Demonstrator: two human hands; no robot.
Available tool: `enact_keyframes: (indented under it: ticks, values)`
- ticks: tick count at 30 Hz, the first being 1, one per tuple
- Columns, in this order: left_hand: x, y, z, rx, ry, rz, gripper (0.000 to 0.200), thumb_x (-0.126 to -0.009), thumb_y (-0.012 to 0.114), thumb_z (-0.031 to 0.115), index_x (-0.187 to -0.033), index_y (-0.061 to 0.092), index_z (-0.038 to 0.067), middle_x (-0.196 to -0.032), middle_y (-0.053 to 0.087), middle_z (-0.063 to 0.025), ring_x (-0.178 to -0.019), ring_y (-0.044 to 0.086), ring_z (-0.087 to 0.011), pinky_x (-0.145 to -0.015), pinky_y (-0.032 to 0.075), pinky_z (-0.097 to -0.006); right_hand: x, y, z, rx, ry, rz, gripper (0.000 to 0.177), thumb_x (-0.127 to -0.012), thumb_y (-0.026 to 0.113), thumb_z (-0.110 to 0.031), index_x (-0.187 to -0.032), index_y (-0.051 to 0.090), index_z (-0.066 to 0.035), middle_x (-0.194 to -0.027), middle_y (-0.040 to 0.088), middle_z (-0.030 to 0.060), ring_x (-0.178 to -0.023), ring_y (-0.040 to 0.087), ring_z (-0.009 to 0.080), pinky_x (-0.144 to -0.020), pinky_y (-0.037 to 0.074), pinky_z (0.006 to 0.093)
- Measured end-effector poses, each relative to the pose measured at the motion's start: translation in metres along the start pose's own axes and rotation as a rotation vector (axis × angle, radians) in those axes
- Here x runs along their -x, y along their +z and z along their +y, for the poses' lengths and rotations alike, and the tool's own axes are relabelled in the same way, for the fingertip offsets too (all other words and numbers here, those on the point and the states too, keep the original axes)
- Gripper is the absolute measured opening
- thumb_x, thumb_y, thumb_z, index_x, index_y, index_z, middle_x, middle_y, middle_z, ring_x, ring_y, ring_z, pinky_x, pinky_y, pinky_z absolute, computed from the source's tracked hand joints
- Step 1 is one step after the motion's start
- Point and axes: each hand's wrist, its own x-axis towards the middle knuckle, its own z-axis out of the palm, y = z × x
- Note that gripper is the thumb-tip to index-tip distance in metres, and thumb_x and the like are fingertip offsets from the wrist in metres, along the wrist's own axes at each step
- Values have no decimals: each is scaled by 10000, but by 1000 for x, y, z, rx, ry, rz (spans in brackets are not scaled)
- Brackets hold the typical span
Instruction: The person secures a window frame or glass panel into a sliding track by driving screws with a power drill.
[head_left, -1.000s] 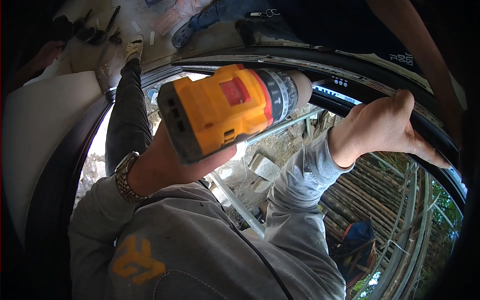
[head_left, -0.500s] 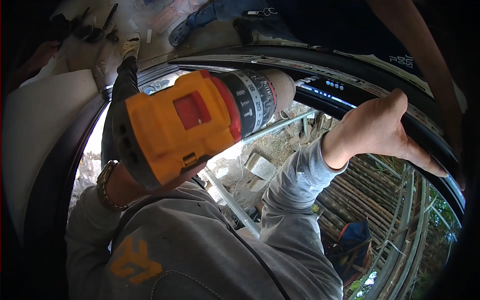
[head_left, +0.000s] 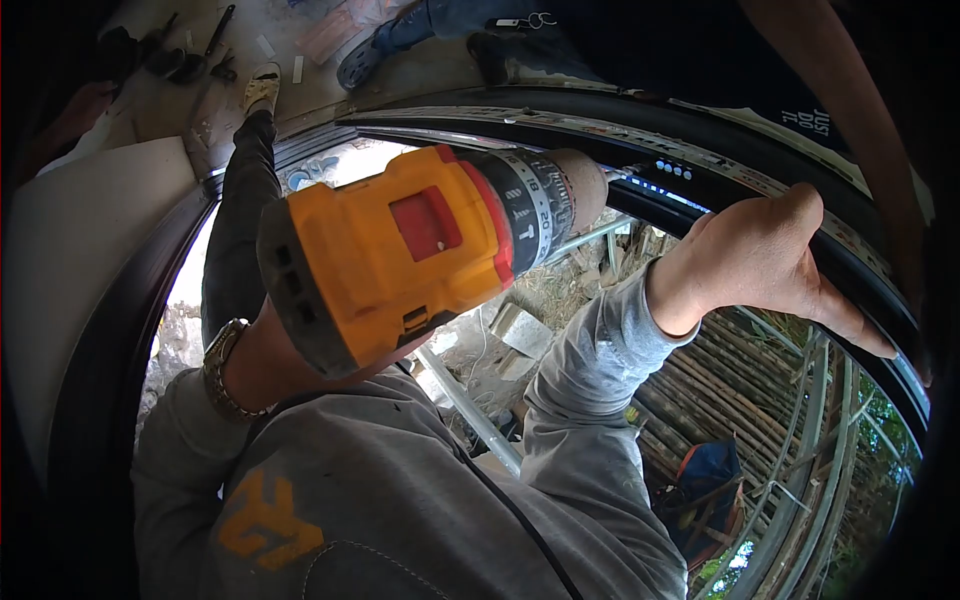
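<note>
My left hand (head_left: 285, 335) is closed around a yellow, red and black cordless drill (head_left: 400, 245), whose body hides most of the fingers and the handle. The drill lies nearly level, chuck to the right. A thin drill bit (head_left: 620, 174) sticks out of the chuck, its tip right at the black window frame (head_left: 655, 195). Further along that frame, my right hand (head_left: 760, 245) grips the bar, thumb on the upper side and a finger stretched down along it; the other fingers are hidden.
Beyond the frame stand a person in dark clothes (head_left: 640, 50) and a crocs-style shoe (head_left: 357, 70). Tools (head_left: 190, 60) lie on the floor at upper left. Below the opening are a metal bar (head_left: 465, 410), a concrete block (head_left: 520, 330), bamboo poles (head_left: 735, 385) and a blue bag (head_left: 705, 485).
The drill has moved right, bringing the chuck and bit closer to the frame; less of the bit shows. My right hand stays at about the same place on the frame.
</note>
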Motion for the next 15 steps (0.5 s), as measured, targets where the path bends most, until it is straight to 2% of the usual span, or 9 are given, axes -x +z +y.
enact_keyframes:
  ticks: [3, 6, 8, 10, 11, 15]
  values:
    - [0, 1, 1, 1, -9, 33, 511, -830, 731, 312, -1295, 570, 176, -1305, 569, -36, -1222, 542, -226, -1066, 383, -465, 0, -2, -2, 44, 17, -3, 823, -841, 636, -39, -1533, 191, -39, -1437, 375, 214, -1172, 457, 258, -1039, 375, 380]
    - [16, 43, -10, -81, 74, 136, 495, -828, 734, 308, -1282, 577, 188, -1289, 575, -36, -1210, 547, -228, -1058, 388, -467, 2, -2, -4, 84, 38, 0, 830, -847, 652, -59, -1532, 185, -32, -1447, 364, 213, -1185, 451, 258, -1049, 367, 383]
    - [18, 52, -8, -18, 45, 181, 497, -822, 738, 302, -1278, 580, 185, -1276, 579, -37, -1199, 551, -239, -1048, 392, -471, -1, -5, -4, 114, 48, 2, 835, -851, 664, -73, -1532, 182, -27, -1455, 357, 213, -1194, 446, 258, -1055, 361, 386]
    - [13, 43, -6, 39, 18, 229, 499, -815, 743, 296, -1274, 583, 182, -1264, 583, -38, -1188, 554, -250, -1037, 397, -476, -3, -4, -6, 140, 58, 9, 842, -855, 675, -87, -1532, 179, -22, -1462, 350, 213, -1202, 442, 259, -1062, 356, 388]
    - [4, 24, -1, 2, 52, 168, 509, -805, 750, 286, -1271, 582, 171, -1258, 583, -44, -1166, 561, -263, -1022, 402, -480, -4, -6, -6, 139, 56, 11, 842, -855, 675, -87, -1532, 179, -22, -1462, 350, 213, -1202, 442, 259, -1062, 356, 388]
    - [-9, -1, -1, -88, 136, -17, 523, -779, 767, 259, -1255, 584, 145, -1264, 570, -68, -1132, 560, -288, -986, 407, -490, -12, -29, -9, 169, 170, -289, 1123, -778, 688, 7, -1500, -166, -101, -1470, 180, 259, -1260, 410, 279, -1053, 434, 377]
